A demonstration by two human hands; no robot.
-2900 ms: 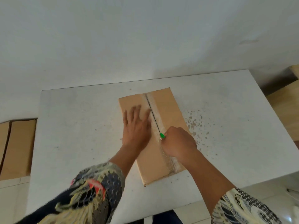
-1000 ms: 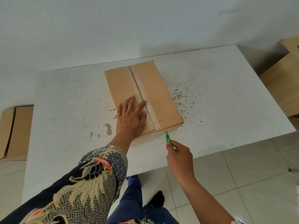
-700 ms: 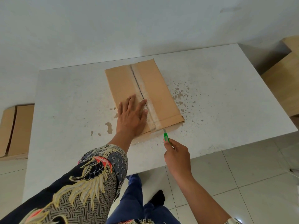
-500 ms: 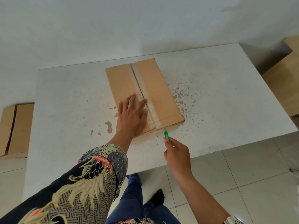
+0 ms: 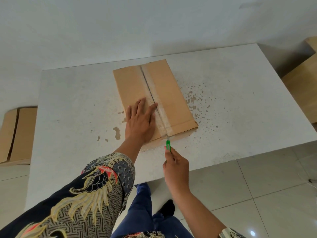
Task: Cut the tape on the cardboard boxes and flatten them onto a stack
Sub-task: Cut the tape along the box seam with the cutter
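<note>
From the head view, the right hand (image 5: pixel 175 166) pinches a green cutter (image 5: pixel 168 145) whose tip touches the near end of the tape (image 5: pixel 160 115), just ahead of the grip, where the strip folds over the edge of the box (image 5: pixel 169 93). Left of the grip, the left hand (image 5: pixel 139 123) lies spread and flat on the box, which rests on the table (image 5: pixel 68 103). The top seam looks slit, so I judge the fold-over and flattening remain, with the stack (image 5: pixel 15 134) well off to the left.
</note>
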